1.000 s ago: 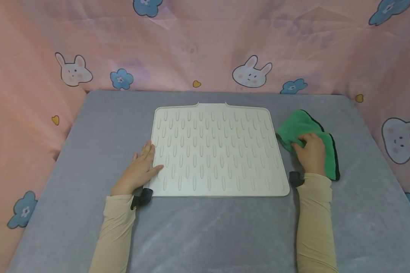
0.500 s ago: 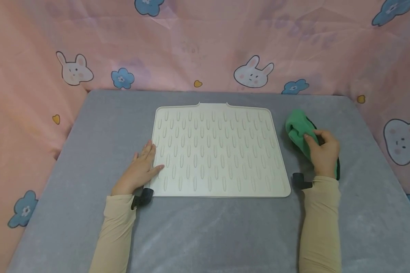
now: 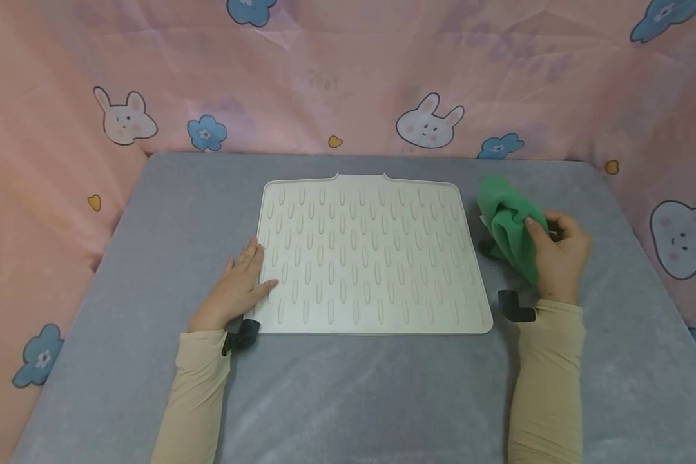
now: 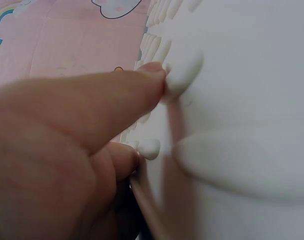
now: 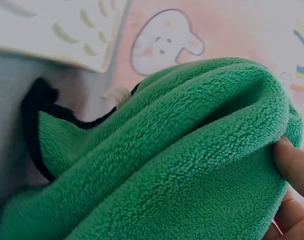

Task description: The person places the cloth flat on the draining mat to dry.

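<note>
A white mat (image 3: 365,258) with rows of raised oval ridges lies flat in the middle of the table. My left hand (image 3: 232,287) rests along its left edge with fingers extended, the thumb lying over the border. In the left wrist view the thumb (image 4: 116,100) tip touches the mat surface (image 4: 252,90) by a ridge. To the right of the mat, my right hand (image 3: 561,258) pinches a green cloth (image 3: 507,222) between thumb and fingers. The cloth bunches in folds; the right wrist view shows its fuzzy pile, dark trim (image 5: 31,130) and a small pale tag (image 5: 119,96).
A grey cloth covers the table (image 3: 371,399). Behind it and at both sides hangs a pink curtain (image 3: 325,77) printed with rabbits and flowers. Black wrist straps (image 3: 516,306) sit at the sleeve cuffs.
The right hand has shifted to the right and taken up the green cloth, which went from lying spread out to hanging bunched in folds. The left hand and the mat have stayed put.
</note>
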Demonstrator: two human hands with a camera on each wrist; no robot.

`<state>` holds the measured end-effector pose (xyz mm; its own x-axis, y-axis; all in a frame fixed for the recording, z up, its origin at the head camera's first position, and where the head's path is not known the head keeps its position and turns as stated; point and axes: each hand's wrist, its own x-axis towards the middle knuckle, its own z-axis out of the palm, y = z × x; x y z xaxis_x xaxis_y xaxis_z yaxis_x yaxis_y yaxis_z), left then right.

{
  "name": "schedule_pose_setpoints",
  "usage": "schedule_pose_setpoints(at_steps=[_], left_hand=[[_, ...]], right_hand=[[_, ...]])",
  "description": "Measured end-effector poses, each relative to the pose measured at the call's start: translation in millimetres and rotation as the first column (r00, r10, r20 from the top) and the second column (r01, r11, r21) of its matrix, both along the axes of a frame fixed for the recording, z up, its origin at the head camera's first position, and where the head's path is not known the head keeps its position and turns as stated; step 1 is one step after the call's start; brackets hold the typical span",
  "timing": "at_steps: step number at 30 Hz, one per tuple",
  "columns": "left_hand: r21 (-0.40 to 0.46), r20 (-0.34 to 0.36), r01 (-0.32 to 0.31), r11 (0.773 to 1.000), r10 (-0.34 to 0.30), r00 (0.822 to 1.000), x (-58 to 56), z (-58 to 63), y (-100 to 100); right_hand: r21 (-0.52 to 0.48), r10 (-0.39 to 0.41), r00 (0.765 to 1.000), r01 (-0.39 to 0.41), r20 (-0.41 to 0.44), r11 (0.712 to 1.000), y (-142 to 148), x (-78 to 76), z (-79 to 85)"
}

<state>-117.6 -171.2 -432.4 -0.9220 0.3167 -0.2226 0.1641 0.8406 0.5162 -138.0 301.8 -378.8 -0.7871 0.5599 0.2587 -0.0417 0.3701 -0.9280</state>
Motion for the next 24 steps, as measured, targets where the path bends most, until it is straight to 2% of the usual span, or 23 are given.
schedule_pose_setpoints(at_steps=[9,13,18,24], left_hand=[[0.006,0.008,0.003,1.0,-0.003,1.0,0.6,1.1,-1],[0.005,0.012,0.004,1.0,-0.004,1.0,0.8,0.6,-1],[0.003,0.005,0.005,1.0,-0.005,1.0,0.2,-0.4,-1],[-0.003,0.001,0.009,1.0,-0.009,1.0,-0.6,-0.9,-1]], right_hand=[[-0.118,0.037,0.994,-0.05,-0.104,0.992,-14,7.0,16.2],[-0.098,0.056,0.989,-0.07,-0.135,0.993,-20,10.4,21.5],[-0.009,0.065,0.99,-0.067,-0.122,0.998,-28,12.7,27.8],[-0.046,0.106,0.982,-0.114,-0.157,0.992,-33,13.2,30.3]])
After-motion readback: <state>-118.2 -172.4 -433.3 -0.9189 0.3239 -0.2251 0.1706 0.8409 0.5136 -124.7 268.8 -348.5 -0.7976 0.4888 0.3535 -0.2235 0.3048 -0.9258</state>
